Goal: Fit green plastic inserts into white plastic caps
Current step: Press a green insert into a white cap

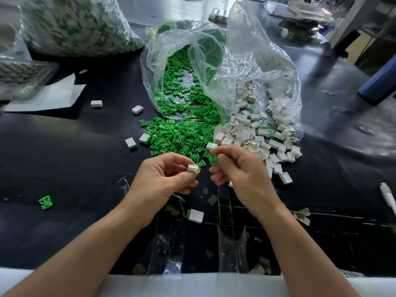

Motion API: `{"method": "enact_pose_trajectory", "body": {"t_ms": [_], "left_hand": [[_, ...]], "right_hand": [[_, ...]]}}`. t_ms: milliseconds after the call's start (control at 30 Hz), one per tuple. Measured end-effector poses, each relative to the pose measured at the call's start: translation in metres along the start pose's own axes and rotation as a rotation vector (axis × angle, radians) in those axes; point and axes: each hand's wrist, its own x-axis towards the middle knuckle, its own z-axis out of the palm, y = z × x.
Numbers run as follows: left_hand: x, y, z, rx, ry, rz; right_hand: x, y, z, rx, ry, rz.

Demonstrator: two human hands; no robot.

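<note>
The white cap [192, 169] is pinched between the thumb and fingertips of the left hand [162, 179]. It is a small, pale, boxy shell with a ridged top edge, and its size in view is too small to show which way its mouth faces. A scrap of green shows at its right edge; I cannot tell whether that sits in the cap or lies on the table [64, 168] behind it. The green insert [213, 160], bright with splayed ribs, is gripped at the fingertips of the right hand [242, 174], just to the right of the cap and slightly beyond it, near but not touching. Both hands are thus clamped on their own parts, with only a narrow gap between them. The coming move likely turns on carrying the insert left across that gap and squaring it to the cap's opening. Its long axis is mostly hidden by the fingers. Just beyond the hands lies a heap of green inserts [175, 136], and to its right a heap of white caps [257, 136], both spilling from a clear bag [235, 71]. A fitted cap [195, 215] lies nearer the person, between the wrists. A loose insert [45, 202] lies well left of the left hand.
</note>
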Motion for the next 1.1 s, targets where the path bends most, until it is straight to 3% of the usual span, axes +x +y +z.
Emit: {"method": "enact_pose_trajectory", "body": {"t_ms": [200, 633, 1100], "left_hand": [[0.0015, -0.0014, 0.0011, 0.050, -0.023, 0.000], [-0.0006, -0.0005, 0.0014, 0.014, -0.044, -0.021], [-0.0006, -0.0062, -0.0013, 0.172, -0.087, 0.038]], "right_hand": [[-0.0007, 0.0009, -0.0021, 0.047, -0.080, 0.022], [-0.0032, -0.0020, -0.0013, -0.146, -0.104, -0.130], [-0.0064, 0.0002, 0.0001, -0.194, -0.155, -0.101]]}}
